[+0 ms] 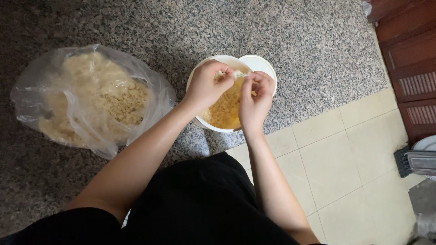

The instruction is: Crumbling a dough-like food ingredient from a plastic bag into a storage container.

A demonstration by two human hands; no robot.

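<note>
A white round bowl [203, 123] sits on the speckled granite floor [281, 31], part filled with yellow crumbly dough. Both hands are over it. My left hand [206, 86] pinches a pale lump of dough at the bowl's far side. Facing it, my right hand [255, 102] has its fingers closed on the same crumbly dough, fingertips close to the left hand's. A small white lid or dish [260, 64] lies against the bowl's far right rim.
A clear plastic bag [86, 100] full of pale yellow crumbly meal lies open to the left of the bowl. Cream floor tiles [345, 154] spread to the right. A dark wooden door [411, 59] and a metal container [422, 161] stand at the right edge.
</note>
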